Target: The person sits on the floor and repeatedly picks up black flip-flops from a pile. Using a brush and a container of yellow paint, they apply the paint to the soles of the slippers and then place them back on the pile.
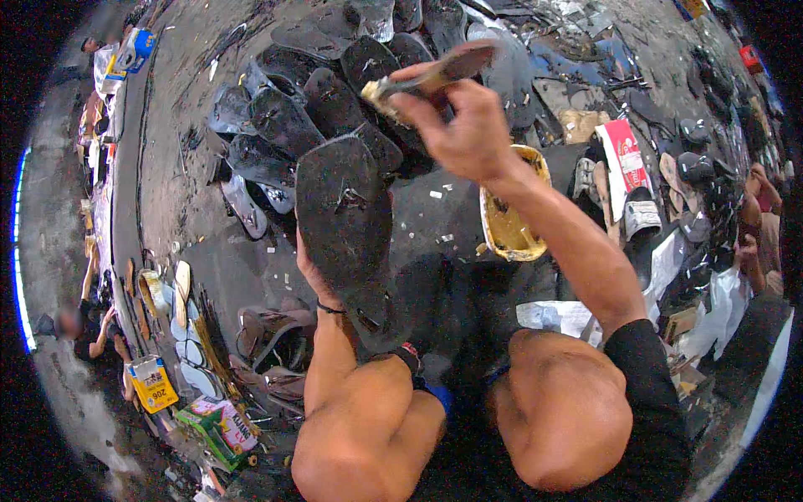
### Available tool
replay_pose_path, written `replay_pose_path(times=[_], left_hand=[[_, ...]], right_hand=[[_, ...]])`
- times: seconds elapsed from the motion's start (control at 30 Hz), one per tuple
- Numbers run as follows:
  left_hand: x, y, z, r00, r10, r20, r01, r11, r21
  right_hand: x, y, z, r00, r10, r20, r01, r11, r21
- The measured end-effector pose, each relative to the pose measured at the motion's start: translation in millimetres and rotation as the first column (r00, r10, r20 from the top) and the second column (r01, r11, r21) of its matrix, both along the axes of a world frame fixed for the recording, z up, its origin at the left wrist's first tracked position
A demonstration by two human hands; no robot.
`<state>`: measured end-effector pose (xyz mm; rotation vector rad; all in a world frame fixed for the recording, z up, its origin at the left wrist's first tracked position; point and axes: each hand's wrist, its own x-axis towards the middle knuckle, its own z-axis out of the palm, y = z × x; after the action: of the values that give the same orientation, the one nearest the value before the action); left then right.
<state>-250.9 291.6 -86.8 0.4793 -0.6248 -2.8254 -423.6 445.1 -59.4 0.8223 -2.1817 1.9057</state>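
A large black shoe sole point(343, 209) stands up in front of my knees, its broad end away from me. My left hand point(314, 274) is closed on its left edge; most of those fingers are hidden behind it. Above the sole's far right side, my right hand point(456, 130) pinches a brush point(443, 71) with a dark handle. Thick pale-yellow paste clots the brush's tip point(378, 90), which is apart from the sole. Below my right wrist sits an oblong tub point(544, 161) smeared with yellow paste.
Dark soles point(284, 125) lie heaped beyond my hands. Sandals point(280, 335) rest by my left knee, near a yellow box point(151, 383) and a green-and-pink box point(219, 431). Shoes point(641, 213) and scraps lie at right. Other people sit at both sides.
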Motion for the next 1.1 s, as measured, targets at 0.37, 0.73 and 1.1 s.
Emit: replay_pose_path(times=[0.37, 0.73, 1.1], left_hand=[[105, -49, -93, 0.787, 0.075, 0.612, 0.219, 0.894, -0.391], [116, -28, -67, 0.749, -0.06, 0.66, 0.436, 0.795, -0.423], [-18, 8, -9, 0.949, -0.052, 0.312, 0.122, 0.97, -0.211]], right_hand=[[77, 119, -68, 0.921, -0.234, 0.312, 0.116, 0.928, 0.354], [129, 222, -55, 0.83, -0.053, 0.556, -0.505, 0.355, 0.787], [55, 10, -8, 0.882, 0.469, 0.051, -0.467, 0.883, -0.039]])
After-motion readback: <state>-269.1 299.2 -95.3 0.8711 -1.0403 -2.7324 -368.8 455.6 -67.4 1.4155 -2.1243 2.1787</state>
